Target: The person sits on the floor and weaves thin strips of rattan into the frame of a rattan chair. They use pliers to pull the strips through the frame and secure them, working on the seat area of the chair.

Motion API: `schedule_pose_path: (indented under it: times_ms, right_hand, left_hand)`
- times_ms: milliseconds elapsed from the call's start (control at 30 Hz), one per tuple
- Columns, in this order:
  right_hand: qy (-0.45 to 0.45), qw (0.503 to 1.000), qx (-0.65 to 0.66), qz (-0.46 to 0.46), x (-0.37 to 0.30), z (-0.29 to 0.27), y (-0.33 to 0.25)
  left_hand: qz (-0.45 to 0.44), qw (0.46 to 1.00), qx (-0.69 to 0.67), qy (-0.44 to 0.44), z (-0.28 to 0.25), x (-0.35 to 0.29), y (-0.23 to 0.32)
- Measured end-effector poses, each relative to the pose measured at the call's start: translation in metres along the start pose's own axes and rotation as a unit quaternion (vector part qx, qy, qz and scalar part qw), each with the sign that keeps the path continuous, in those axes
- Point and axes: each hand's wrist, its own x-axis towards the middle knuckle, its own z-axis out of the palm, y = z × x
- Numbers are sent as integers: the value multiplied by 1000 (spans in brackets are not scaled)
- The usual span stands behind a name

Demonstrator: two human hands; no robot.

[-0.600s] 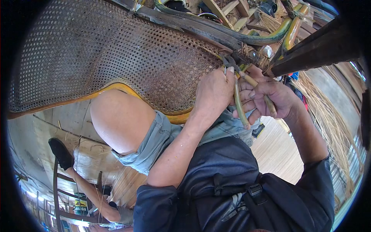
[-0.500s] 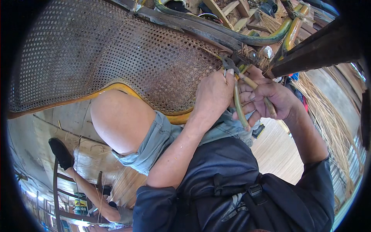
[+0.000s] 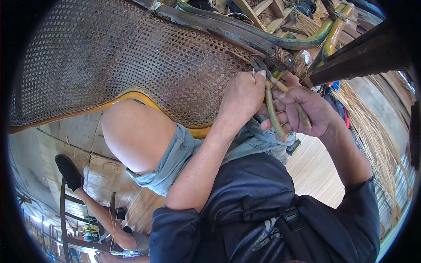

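Note:
A pair of pliers (image 3: pixel 273 115) with worn yellow-green handles is in my right hand (image 3: pixel 309 107), whose fingers wrap round both handles. Its dark jaws meet the edge of a woven cane panel (image 3: pixel 175 65), at the panel's right end, where a loose pale cane strand (image 3: pixel 241 57) runs toward them. My left hand (image 3: pixel 244 95) is closed in a pinch beside the jaws, its thumb near the pliers' head. A thin shiny tip shows at those fingers; most of it is hidden, so its kind is unclear. The panel has a curved yellow-brown frame edge (image 3: pixel 160 109) next to my knee.
Curved glossy poles (image 3: pixel 307 43) and wood pieces (image 3: pixel 267 13) lie beyond the panel. A dark beam (image 3: pixel 359 57) juts in from the right, above a bundle of loose cane strands (image 3: pixel 372 127). At lower left are another person's leg (image 3: pixel 103 215), a dark wooden frame (image 3: pixel 63 215) and a tub (image 3: pixel 90 232).
The pliers' handles have come slightly closer together, and their lower ends have risen a little. My left hand stays pinched by the jaws, with only a small shift.

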Motion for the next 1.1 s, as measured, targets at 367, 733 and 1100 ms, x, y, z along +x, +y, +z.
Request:
schedule_pose_path:
  times_ms: [367, 733, 1100]
  right_hand:
    - [73, 979, -192, -15, 5, -11, 14]
    - [219, 900, -341, -161, -64, -145, 120]
    - [579, 602, -529, -149, 1, -261, 171]
  left_hand:
    - [23, 999, 47, 11, 3, -2, 0]
    - [16, 980, -188, -62, 36, -56, -6]
    - [-129, 824, -537, -127, 97, -66, -26]
